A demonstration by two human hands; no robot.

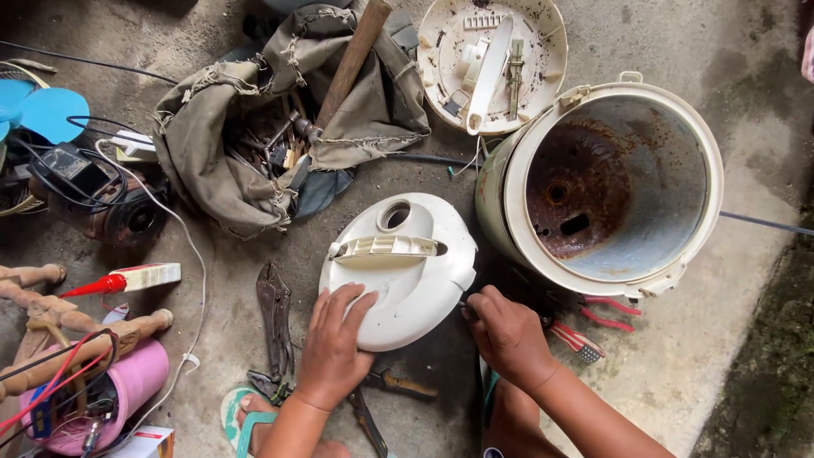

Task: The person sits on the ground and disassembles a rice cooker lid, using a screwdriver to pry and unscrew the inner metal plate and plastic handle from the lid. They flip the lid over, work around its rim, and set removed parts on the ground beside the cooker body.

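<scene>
A white plastic appliance lid [415, 263] with a round hole and a cream handle lies on the concrete floor. My left hand [335, 343] rests flat on its near edge, fingers spread on the shell. My right hand [507, 335] is at the lid's right rim, fingers curled around something small that I cannot make out. Beside them, tipped on its side, lies the rusty cooker body [606, 182], its open mouth facing up at me.
A cloth tool bag [220, 144] with a wooden-handled hammer [352, 55] sits at the back. A round inner lid plate [492, 59] lies beyond the cooker. Locking pliers [274, 314], red-handled pliers [598, 318], a red-tipped tool [127, 280], a pink cup [127, 390] and cables crowd the floor.
</scene>
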